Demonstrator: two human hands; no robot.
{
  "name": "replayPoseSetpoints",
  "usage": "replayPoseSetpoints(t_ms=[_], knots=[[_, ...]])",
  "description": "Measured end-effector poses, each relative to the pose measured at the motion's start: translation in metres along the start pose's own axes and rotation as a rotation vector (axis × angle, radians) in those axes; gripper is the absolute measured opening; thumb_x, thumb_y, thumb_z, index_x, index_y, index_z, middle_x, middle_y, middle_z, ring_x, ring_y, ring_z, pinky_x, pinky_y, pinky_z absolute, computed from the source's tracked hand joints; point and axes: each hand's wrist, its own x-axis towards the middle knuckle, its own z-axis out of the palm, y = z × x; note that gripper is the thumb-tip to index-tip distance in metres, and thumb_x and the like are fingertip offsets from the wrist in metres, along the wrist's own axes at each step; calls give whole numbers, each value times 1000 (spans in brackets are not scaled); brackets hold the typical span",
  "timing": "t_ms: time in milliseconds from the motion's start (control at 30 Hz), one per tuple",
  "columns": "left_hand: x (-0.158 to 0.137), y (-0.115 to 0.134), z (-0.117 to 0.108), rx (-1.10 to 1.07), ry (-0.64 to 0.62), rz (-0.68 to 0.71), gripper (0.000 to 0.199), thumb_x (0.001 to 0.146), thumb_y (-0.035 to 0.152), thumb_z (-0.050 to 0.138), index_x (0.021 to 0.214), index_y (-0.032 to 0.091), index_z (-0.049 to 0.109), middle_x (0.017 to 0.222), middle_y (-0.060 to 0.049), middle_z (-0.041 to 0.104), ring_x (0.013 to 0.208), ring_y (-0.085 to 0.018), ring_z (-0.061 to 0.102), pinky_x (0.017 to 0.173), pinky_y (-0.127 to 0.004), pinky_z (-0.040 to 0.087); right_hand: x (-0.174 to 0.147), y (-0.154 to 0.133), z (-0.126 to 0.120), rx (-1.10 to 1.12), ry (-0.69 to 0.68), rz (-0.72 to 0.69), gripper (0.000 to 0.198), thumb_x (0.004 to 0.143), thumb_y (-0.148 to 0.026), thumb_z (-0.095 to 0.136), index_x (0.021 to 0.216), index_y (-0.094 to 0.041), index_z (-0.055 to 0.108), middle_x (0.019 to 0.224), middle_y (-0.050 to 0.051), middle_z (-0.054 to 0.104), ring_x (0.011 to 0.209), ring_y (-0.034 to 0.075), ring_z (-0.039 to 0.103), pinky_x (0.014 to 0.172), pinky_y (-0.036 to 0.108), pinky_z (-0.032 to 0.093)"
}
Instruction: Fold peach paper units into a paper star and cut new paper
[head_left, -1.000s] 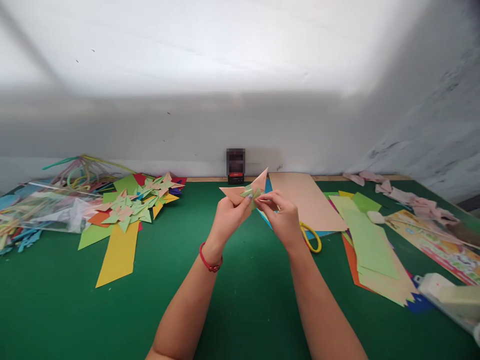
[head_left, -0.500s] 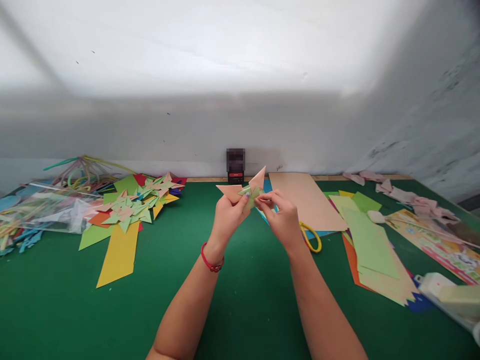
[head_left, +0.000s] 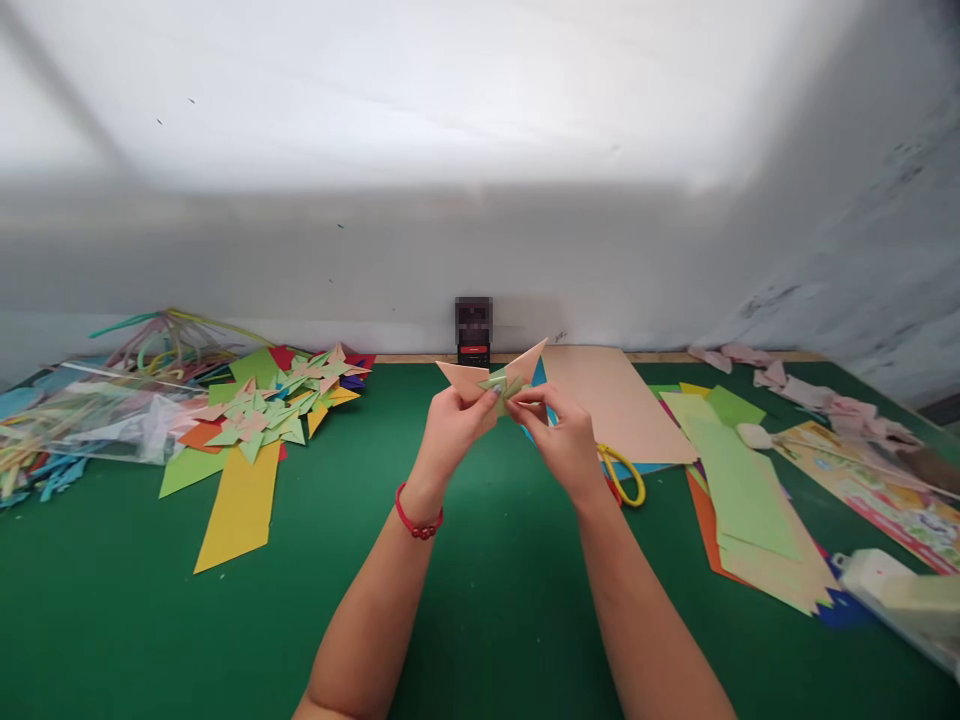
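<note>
Both hands hold a folded paper star [head_left: 529,364] above the table, its points peach and its middle light green. My left hand [head_left: 459,425] pinches it from the left, thumb pressed on the green part, with one peach point jutting out over the fingers. Fingertips of my right hand [head_left: 559,425] are closed on the lower right edge of the green part. Another peach point sticks up toward the right between the hands. The star's underside is hidden behind the fingers.
Finished-looking paper stars [head_left: 255,415] lie on coloured sheets at left, beside a clear plastic bag [head_left: 112,415]. A black phone-like device [head_left: 473,335] leans on the wall. Peach paper [head_left: 611,405], yellow-handled scissors [head_left: 634,480], green strips [head_left: 739,480] and a white power strip [head_left: 874,575] lie at right.
The paper star has tilted, its right peach point swinging lower and outward to the right. Both hands keep their pinch on it, the left one slightly turned.
</note>
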Motion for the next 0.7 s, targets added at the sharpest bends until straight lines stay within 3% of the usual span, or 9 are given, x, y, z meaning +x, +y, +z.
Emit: replayPoseSetpoints(t_ms=[433, 700], knots=[[-2, 3, 0, -68, -27, -2, 31, 74, 40, 66, 87, 12, 67, 87, -7, 70, 78, -18, 62, 69, -27, 46, -1, -1, -1, -58, 76, 20, 17, 82, -34, 60, 72, -21, 57, 70, 0, 59, 67, 14, 52, 66, 29, 43], [0, 0, -2, -146, -139, -13, 30, 71, 34, 70, 92, 12, 67, 93, -9, 71, 86, -22, 64, 76, -31, 48, 0, 3, -4, 56, -25, 109, 23, 79, -40, 62, 70, -20, 56, 71, 1, 57, 69, 15, 54, 65, 30, 46]])
